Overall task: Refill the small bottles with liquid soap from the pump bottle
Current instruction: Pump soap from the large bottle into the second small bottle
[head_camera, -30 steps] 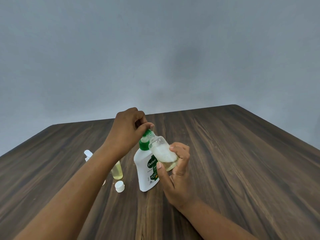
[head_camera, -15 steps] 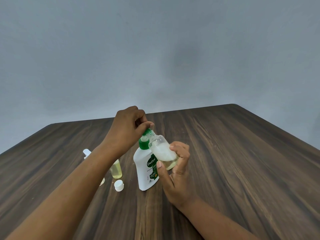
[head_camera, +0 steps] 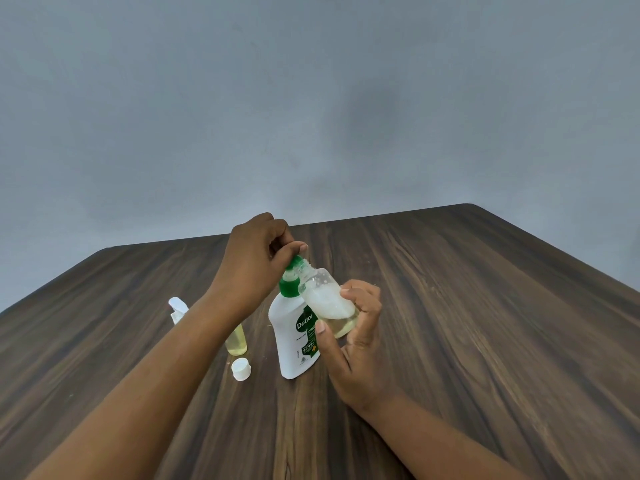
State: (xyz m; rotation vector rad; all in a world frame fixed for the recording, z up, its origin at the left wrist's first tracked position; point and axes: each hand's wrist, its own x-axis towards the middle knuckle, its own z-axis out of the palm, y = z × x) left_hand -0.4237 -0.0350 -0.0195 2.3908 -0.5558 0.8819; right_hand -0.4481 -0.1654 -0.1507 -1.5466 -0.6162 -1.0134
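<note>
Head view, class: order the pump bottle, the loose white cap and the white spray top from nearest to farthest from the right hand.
1. Pump bottle, just left of the right hand.
2. White cap, on the table further left.
3. Spray top, at the far left.

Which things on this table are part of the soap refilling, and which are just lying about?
In the job:
white plastic pump bottle with green top, left hand gripping its pump
small clear plastic bottle tilted at the spout, held in the right hand
small clear bottle of yellowish liquid, standing untouched

Lying about:
round white plastic cap
white plastic piece, partly behind the forearm
</note>
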